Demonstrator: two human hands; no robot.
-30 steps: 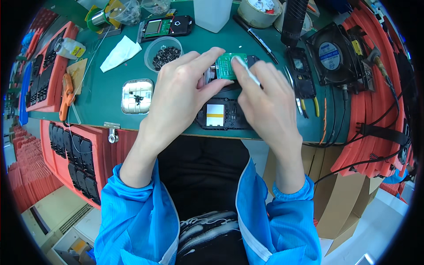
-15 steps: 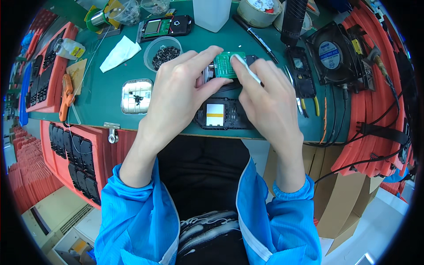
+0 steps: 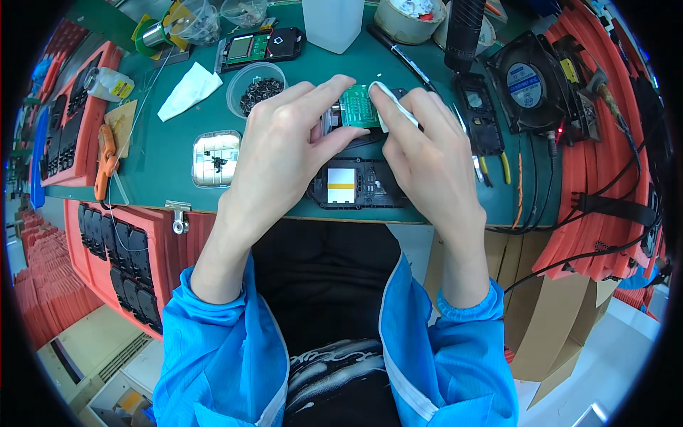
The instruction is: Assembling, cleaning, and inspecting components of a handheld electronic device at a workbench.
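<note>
Between my hands is a green circuit board (image 3: pixel 357 107), set in a dark housing that my fingers partly hide. My left hand (image 3: pixel 288 135) grips its left side, thumb below and fingers above. A white cloth (image 3: pixel 384 92) is pinched in my right hand (image 3: pixel 434 146), its folded edge touching the board's right end under the index finger. Just nearer to me lies an open black casing (image 3: pixel 363 186) with a pale rectangular screen; my right hand covers part of its right end.
To the left are a clear tub of screws (image 3: pixel 257 85), a metal tray (image 3: pixel 215 160) with small dark parts, and a white wipe (image 3: pixel 189 92). A marker (image 3: pixel 400 55) lies beyond my hands. Pliers (image 3: pixel 496 171), a black casing (image 3: pixel 479 107) and a fan (image 3: pixel 526 84) stand right.
My right fingers have moved the cloth slightly on the board's right end, and more of it shows. The whole view has shifted a little. A small red light now shows beside the fan.
</note>
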